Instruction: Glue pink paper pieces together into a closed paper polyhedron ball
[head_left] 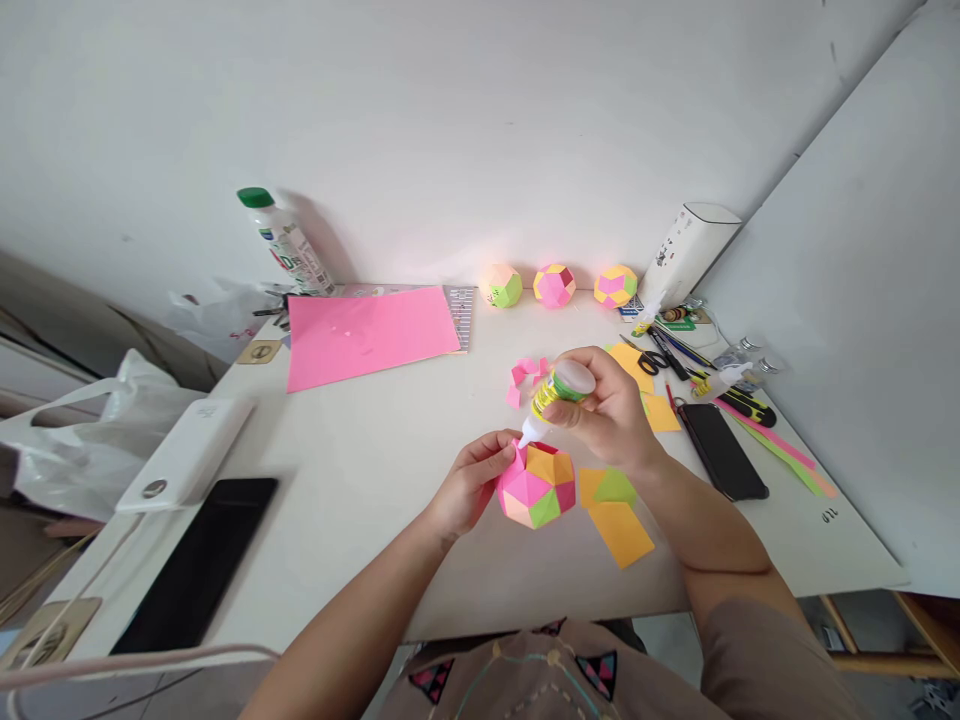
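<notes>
My left hand point(480, 480) pinches the upper left edge of a many-sided paper ball point(538, 492) in pink, orange, green and peach. An opening shows at the ball's top. In my right hand point(611, 410) is a glue bottle point(551, 398), tilted upside down, its white nozzle at the ball's rim beside my left fingertips. Whether glue is coming out is too small to tell. Small folded pink paper pieces point(517, 378) lie just behind the bottle. Orange paper pieces point(621, 533) and a green one point(615, 486) rest under my right forearm.
Three finished-looking paper balls point(554, 286) line the wall. A pink sheet point(371, 335) lies at the back left, near a green-capped bottle point(289, 240). Scissors point(651, 360), a black phone point(721, 450) and pens crowd the right. A dark tablet point(199, 560) and white power bank point(187, 452) lie left.
</notes>
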